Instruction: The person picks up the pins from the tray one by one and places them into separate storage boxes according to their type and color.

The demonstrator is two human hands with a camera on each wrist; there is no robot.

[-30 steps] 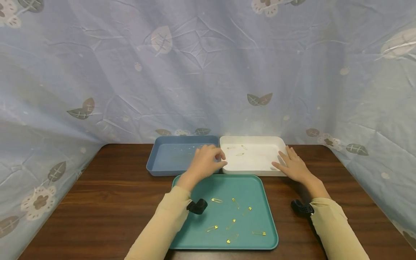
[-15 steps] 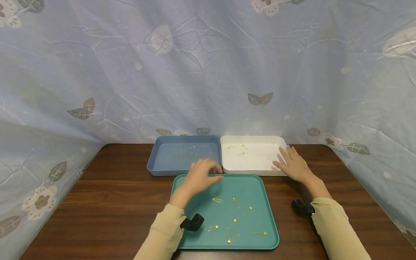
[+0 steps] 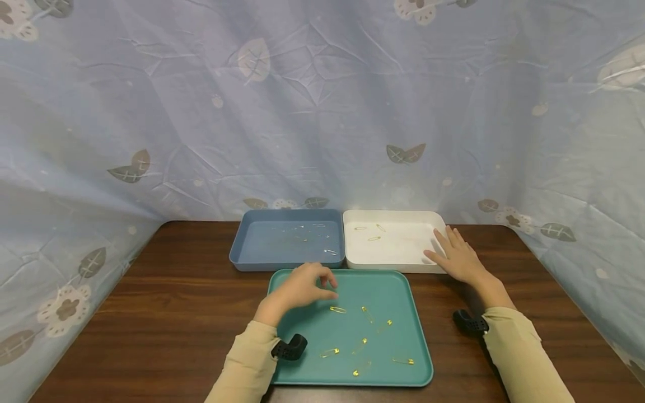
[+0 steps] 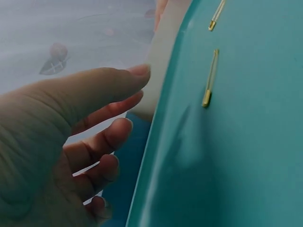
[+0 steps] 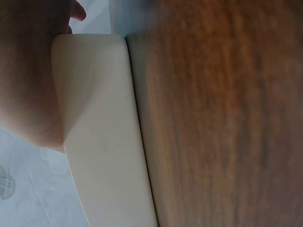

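Note:
My left hand (image 3: 302, 286) is over the back left of the green tray (image 3: 413, 358). Its fingers are loosely bent, with a gap between thumb and index finger and nothing held. Just to its right lies a gold safety pin (image 3: 338, 309); the left wrist view shows this safety pin (image 4: 209, 80) past the thumb. Several other gold safety pins (image 3: 330, 353) are spread over the tray. With fingers spread, my right hand (image 3: 457, 260) rests at the right side of the white tray (image 3: 393, 267). In the right wrist view, the white tray's wall (image 5: 99, 104) partly hides that hand.
Left of the white tray stands a blue tray (image 3: 262, 265) containing several small pins, one safety pin (image 3: 330, 252) near its front right. Three gold safety pins (image 3: 374, 239) lie in the white tray. Dark wood table (image 3: 191, 313) surrounds the trays; a patterned curtain (image 3: 322, 112) hangs behind.
My left hand has drawn back from the blue tray's front right corner toward me, over the green tray. A safety pin there has come into sight. My right hand stays at the white tray.

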